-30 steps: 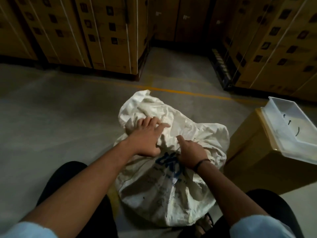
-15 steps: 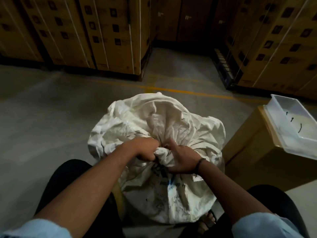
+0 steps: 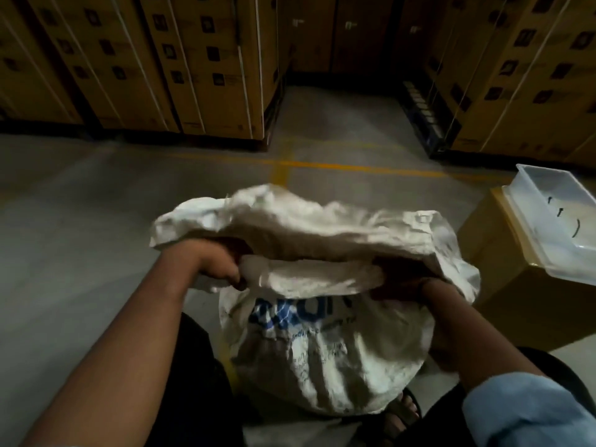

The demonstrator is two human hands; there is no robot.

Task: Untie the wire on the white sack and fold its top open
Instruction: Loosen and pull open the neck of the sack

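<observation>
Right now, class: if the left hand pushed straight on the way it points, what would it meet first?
The left hand points rightward into the white sack, its fingers already curled on the near rim. Going on, it would probably press into the sack's folded top cloth; depth inside is unclear.

Sack point(image 3: 322, 343) on floor point(image 3: 80, 204) between knees; box point(image 3: 522, 285) to its right, tray point(image 3: 554, 221) on top; stacked cartons point(image 3: 193, 59) behind.

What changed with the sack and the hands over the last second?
The white sack went from bunched shut to spread wide: the left hand and right hand, close together at the neck before, moved apart, each gripping the near rim. The clear tray stayed on its cardboard box.
</observation>
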